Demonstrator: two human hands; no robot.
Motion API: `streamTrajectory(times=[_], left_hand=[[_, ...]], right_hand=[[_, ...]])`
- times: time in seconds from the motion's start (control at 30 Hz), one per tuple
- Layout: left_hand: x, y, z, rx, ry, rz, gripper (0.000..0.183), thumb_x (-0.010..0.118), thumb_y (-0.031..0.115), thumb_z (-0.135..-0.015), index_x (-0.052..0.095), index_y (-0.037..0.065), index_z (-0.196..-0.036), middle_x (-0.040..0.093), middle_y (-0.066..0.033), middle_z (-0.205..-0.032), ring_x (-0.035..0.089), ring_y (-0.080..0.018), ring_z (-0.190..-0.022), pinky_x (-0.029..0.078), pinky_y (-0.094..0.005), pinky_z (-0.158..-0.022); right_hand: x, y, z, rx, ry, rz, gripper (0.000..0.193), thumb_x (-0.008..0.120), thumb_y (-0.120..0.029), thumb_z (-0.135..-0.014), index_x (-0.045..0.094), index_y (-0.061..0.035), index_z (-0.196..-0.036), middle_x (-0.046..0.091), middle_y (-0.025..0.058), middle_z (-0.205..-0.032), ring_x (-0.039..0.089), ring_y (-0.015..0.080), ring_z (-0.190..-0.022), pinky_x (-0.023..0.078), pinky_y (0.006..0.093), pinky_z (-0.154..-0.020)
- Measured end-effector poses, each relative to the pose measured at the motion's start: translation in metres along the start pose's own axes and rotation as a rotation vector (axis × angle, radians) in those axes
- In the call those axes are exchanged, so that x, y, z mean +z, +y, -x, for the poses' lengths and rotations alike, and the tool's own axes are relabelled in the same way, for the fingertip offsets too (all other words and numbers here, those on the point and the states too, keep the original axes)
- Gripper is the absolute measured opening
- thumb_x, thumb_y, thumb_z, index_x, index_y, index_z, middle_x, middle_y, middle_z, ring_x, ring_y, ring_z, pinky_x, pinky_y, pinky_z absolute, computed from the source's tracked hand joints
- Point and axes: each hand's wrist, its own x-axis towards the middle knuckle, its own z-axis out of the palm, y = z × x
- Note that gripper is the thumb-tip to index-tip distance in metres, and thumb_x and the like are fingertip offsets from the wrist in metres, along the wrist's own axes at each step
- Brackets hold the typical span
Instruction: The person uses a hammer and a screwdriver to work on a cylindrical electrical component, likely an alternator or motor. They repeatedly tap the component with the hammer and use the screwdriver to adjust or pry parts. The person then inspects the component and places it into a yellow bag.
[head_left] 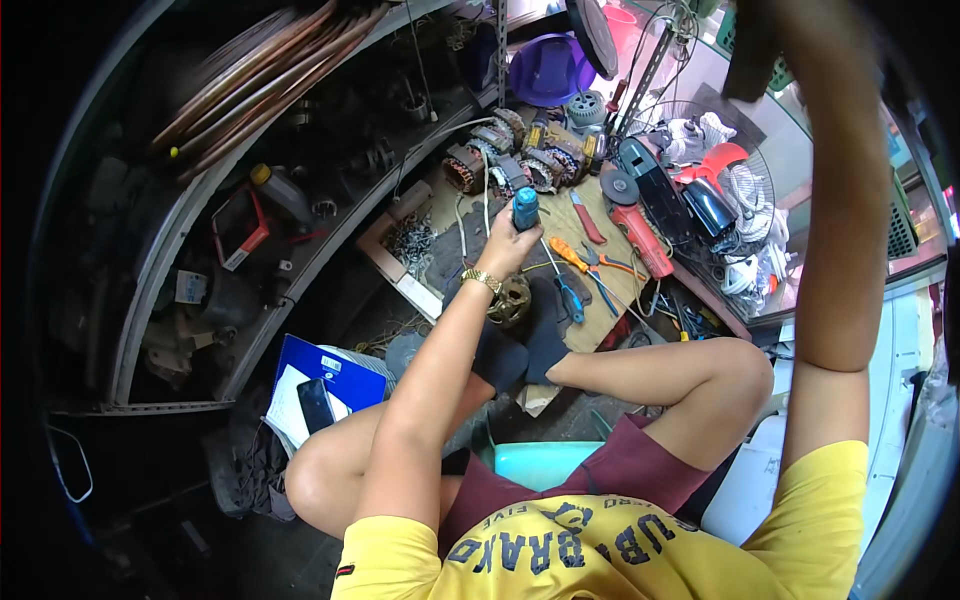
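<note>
Left hand (508,250): Fingers wrap firmly around a teal tool (525,207) above the tan sheet (603,332) (a gold-coloured watch (483,279) circles the wrist behind).

Teal tool: Its rounded end juts past the fist on the side away from the person; the gripping hand hides part of it.

Metal housing (513,299): A round, brassy part sits near the sheet's near edge, apart from the left hand and beside the dark-socked foot (546,335).

Right hand (795,25): Raised at the upper right, well apart from the sheet, it blurs beside a dark shape; whether it grasps anything cannot be told.

Mid-sheet: A red-handled knife (588,220), an orange-handled screwdriver (568,253) and pliers (604,277) with blue-and-orange grips lie to the right of the left hand; nearer the person rests a blue-handled screwdriver (571,301).

Far edge: Copper-wound coils (552,165) cluster beyond the teal tool.

Right edge: A red angle grinder (642,235) lies with its disc toward the far corner.

Left edge: A wooden tray (381,250) carries small metal pieces (410,243).

By the knee: A dark phone (316,404) rests on papers and a blue folder (342,374), to the person's left.
</note>
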Motion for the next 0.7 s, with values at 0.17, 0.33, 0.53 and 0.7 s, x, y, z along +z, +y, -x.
streamTrajectory(times=[0.17,0.33,0.53,0.7], left_hand=[[0.009,0.017,0.000,-0.030,-0.055,0.039,0.027,0.069,0.006,-0.083,0.058,0.004,-0.108,0.061,-0.0008,-0.091,0.055,-0.0133,-0.085,0.048,-0.0307,-0.083],[-0.003,0.006,0.001,-0.059,0.010,0.087,0.023,0.068,0.006,-0.083,0.057,0.006,-0.103,0.057,0.0022,-0.082,0.052,-0.0100,-0.076,0.047,-0.0290,-0.072],[0.000,0.000,-0.002,0.050,0.012,0.030,0.013,0.070,0.007,-0.085,0.060,0.006,-0.094,0.059,0.0017,-0.083,0.055,-0.0104,-0.076,0.048,-0.0281,-0.071],[-0.004,-0.035,0.032,-0.164,0.027,0.085,0.023,0.072,0.004,-0.082,0.058,0.005,-0.100,0.055,0.0037,-0.087,0.053,-0.0110,-0.082,0.049,-0.0286,-0.079]], right_hand=[[0.070,-0.065,0.071,0.395,-0.554,-0.253,0.034,0.055,-0.031,-0.100,0.063,0.0020,-0.107,0.067,0.0264,-0.082,0.068,0.0436,-0.082,0.053,0.0517,-0.074],[0.036,-0.015,0.024,-0.143,0.026,-0.134,0.031,0.049,-0.024,-0.102,0.062,0.0019,-0.113,0.067,0.0239,-0.083,0.067,0.0421,-0.077,0.054,0.0477,-0.077],[0.040,-0.042,0.037,0.186,-0.238,-0.080,0.028,0.055,-0.025,-0.099,0.066,0.0005,-0.104,0.069,0.0248,-0.085,0.069,0.0430,-0.085,0.055,0.0494,-0.079],[0.072,-0.057,0.085,0.549,-0.439,-0.315,0.035,0.058,-0.032,-0.098,0.065,0.0011,-0.101,0.067,0.0287,-0.090,0.068,0.0451,-0.090,0.052,0.0525,-0.081]])
